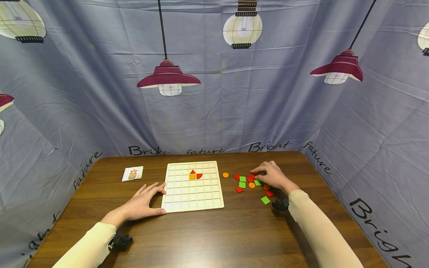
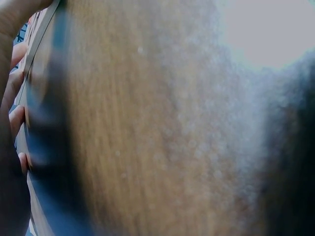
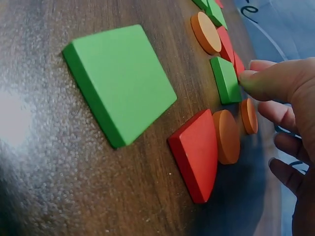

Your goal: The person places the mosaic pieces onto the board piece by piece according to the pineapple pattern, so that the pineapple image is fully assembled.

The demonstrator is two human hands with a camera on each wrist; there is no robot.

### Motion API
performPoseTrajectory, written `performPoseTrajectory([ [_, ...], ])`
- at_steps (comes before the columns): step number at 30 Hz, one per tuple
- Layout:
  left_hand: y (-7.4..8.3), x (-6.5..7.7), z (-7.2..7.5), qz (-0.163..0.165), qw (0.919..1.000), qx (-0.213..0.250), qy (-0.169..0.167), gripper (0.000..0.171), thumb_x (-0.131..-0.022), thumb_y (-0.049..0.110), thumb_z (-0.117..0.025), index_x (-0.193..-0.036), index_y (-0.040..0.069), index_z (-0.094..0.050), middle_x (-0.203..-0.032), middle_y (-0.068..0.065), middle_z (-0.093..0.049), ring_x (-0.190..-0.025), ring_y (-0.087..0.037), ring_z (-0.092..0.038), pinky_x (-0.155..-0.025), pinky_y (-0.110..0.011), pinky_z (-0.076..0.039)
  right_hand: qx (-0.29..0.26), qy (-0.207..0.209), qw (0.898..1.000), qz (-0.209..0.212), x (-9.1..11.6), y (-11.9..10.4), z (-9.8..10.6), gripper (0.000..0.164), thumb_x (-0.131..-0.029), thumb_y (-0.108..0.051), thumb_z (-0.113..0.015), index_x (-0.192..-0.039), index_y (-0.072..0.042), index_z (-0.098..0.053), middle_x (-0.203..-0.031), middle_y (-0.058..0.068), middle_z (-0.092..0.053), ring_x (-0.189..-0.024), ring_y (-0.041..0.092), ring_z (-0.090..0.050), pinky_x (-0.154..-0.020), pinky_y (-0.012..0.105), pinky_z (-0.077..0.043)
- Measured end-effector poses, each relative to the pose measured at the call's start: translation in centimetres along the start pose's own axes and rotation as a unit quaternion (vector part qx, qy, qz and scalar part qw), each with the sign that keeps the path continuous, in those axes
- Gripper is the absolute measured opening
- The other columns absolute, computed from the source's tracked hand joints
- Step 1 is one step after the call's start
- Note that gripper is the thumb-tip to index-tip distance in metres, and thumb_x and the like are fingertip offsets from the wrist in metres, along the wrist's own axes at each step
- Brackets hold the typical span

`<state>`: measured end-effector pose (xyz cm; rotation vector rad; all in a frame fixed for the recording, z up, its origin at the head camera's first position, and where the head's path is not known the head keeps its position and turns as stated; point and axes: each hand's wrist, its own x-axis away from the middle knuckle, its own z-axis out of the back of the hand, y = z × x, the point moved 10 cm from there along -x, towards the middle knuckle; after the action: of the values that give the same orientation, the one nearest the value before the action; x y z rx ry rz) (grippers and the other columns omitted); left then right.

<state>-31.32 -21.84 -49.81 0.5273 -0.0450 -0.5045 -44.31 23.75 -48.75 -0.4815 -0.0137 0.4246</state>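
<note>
A pale grid board lies on the table. My left hand rests at its left side, thumb at the near corner and spread fingers along the edge. On the grid sit a red triangle, an orange square and a red quarter circle. Over the loose pieces at right, my right hand has thumb and index fingertips right at a red piece, beside a green square. I cannot tell whether they pinch it. The other right fingers are loosely bent.
Loose green squares, red quarter circles and orange discs are scattered right of the board. A printed pattern card lies at the far left. A patterned curtain hangs behind the brown table.
</note>
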Motion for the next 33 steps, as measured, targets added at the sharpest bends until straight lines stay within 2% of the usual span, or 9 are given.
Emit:
performPoseTrajectory([
  [6, 0.08, 0.0, 0.03, -0.002, 1.0, -0.003, 0.003, 0.059, -0.085, 0.06, -0.076, -0.126, 0.023, -0.057, -0.161, -0.009, -0.04, -0.149, -0.04, -0.03, -0.119, -0.067, -0.01, 0.005, -0.004, 1.0, -0.006, -0.14, 0.31, -0.23, 0.025, -0.093, -0.026, -0.077, -0.118, -0.026, -0.079, -0.11, -0.001, -0.063, -0.105, 0.025, -0.046, -0.081, 0.041, -0.038],
  [11, 0.1, 0.0, 0.08, -0.001, 1.0, -0.004, 0.004, 0.059, -0.085, 0.06, -0.076, -0.126, 0.023, -0.058, -0.161, -0.01, -0.04, -0.149, -0.041, -0.03, -0.119, -0.067, -0.01, 0.018, 0.016, 1.0, -0.011, -0.28, 0.34, -0.18, 0.022, -0.091, -0.032, -0.079, -0.113, -0.026, -0.079, -0.11, 0.001, -0.063, -0.107, 0.027, -0.046, -0.083, 0.042, -0.039],
  [21, 0.08, -0.09, 0.04, 0.0, 1.0, 0.002, 0.0, 0.058, -0.085, 0.058, -0.077, -0.126, 0.022, -0.057, -0.162, -0.01, -0.039, -0.149, -0.041, -0.029, -0.119, -0.067, -0.009, 0.054, 0.069, 0.996, -0.034, -0.42, 0.63, 0.18, 0.03, -0.09, -0.04, -0.078, -0.106, -0.015, -0.076, -0.107, 0.005, -0.066, -0.099, 0.027, -0.047, -0.083, 0.043, -0.041],
  [28, 0.16, -0.04, 0.07, 0.0, 1.0, 0.001, 0.001, 0.058, -0.085, 0.058, -0.077, -0.125, 0.021, -0.058, -0.161, -0.011, -0.039, -0.149, -0.041, -0.03, -0.119, -0.067, -0.009, 0.06, 0.089, 0.993, -0.048, -0.23, 0.84, 0.49, 0.023, -0.09, -0.04, -0.079, -0.088, -0.018, -0.073, -0.096, 0.003, -0.063, -0.092, 0.028, -0.045, -0.08, 0.042, -0.039],
  [30, 0.19, -0.02, 0.07, 0.0, 1.0, 0.0, 0.001, 0.058, -0.085, 0.058, -0.077, -0.125, 0.021, -0.058, -0.161, -0.011, -0.039, -0.149, -0.041, -0.03, -0.119, -0.068, -0.009, 0.058, 0.09, 0.993, -0.05, -0.2, 0.88, 0.49, 0.021, -0.09, -0.039, -0.079, -0.089, -0.018, -0.073, -0.096, 0.003, -0.063, -0.092, 0.028, -0.045, -0.08, 0.043, -0.039],
  [33, 0.18, -0.01, 0.03, 0.0, 1.0, -0.001, 0.001, 0.058, -0.085, 0.058, -0.077, -0.124, 0.021, -0.057, -0.161, -0.011, -0.04, -0.149, -0.041, -0.03, -0.119, -0.068, -0.009, 0.053, 0.087, 0.994, -0.04, -0.26, 0.73, 0.37, 0.022, -0.091, -0.036, -0.078, -0.102, -0.017, -0.077, -0.102, 0.004, -0.066, -0.095, 0.028, -0.047, -0.081, 0.044, -0.04],
])
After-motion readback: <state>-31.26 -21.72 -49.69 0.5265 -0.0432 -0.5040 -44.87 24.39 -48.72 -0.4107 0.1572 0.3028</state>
